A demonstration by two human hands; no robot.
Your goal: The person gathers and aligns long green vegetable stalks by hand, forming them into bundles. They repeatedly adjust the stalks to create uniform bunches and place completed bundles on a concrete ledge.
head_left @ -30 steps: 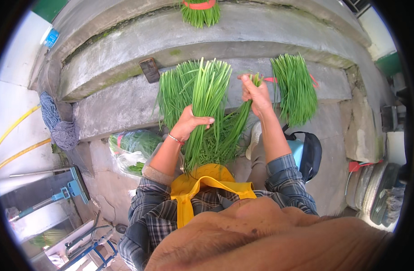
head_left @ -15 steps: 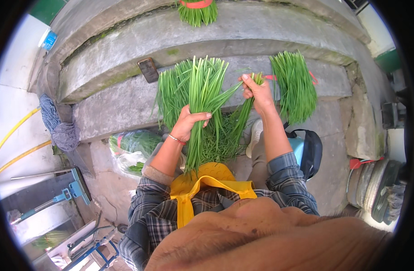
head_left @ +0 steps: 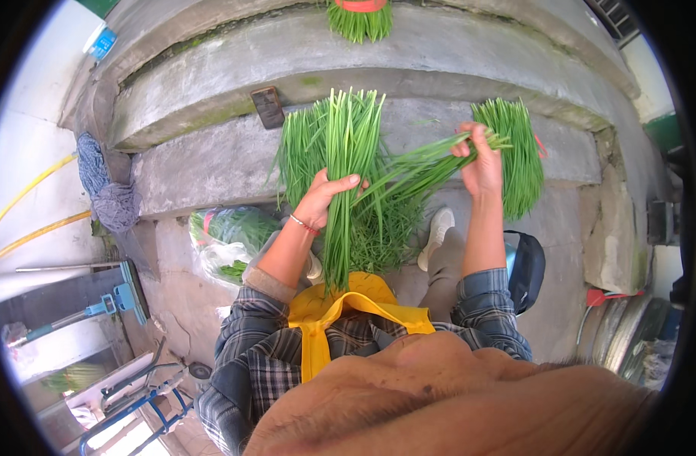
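Note:
My left hand (head_left: 327, 199) is closed round the middle of a thick bunch of long green chives (head_left: 353, 137), with the pale stem ends pointing away from me. Raised off to the right, my right hand (head_left: 482, 161) grips the ends of a smaller cluster of chives (head_left: 424, 169). Its leaves trail back toward the left-hand bunch and cross beside it. Behind my left hand, a wide pile of chives (head_left: 296, 144) lies on the step. Loose green trimmings (head_left: 393, 235) are heaped below, between my feet.
A chive bundle (head_left: 513, 152) with a red tie lies at right; another (head_left: 363, 24) sits on a higher step. A phone (head_left: 267, 107) rests by the pile. A plastic bag of greens (head_left: 230, 242) is at left, a dark bag (head_left: 524, 273) at right, concrete steps (head_left: 211, 167) ahead.
My right hand has moved to the right, drawing the small cluster of chives out nearly level. My left hand keeps its grip on the thick bunch. The view has shifted slightly.

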